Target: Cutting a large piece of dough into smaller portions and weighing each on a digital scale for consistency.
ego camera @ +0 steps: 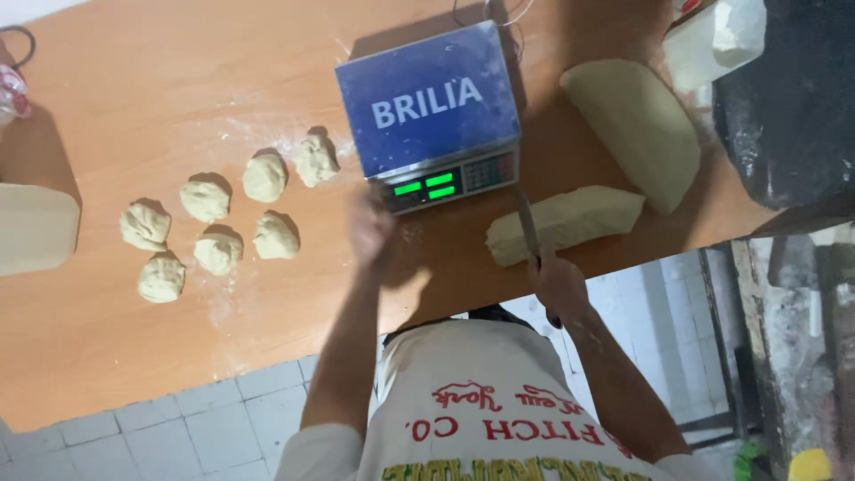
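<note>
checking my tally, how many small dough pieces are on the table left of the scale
7. Top row. Lower group. All lie on the wooden table, left of the scale. None looks hidden.

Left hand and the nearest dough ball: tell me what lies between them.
Nothing: the head view shows only bare table between the left hand and that dough ball.

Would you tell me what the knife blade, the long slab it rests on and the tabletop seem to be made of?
Knife blade: likely steel, grey and thin.
Long slab: raw dough, pale, matte, soft-edged.
Tabletop: smooth orange-brown wood or laminate, flour-dusted.
</note>
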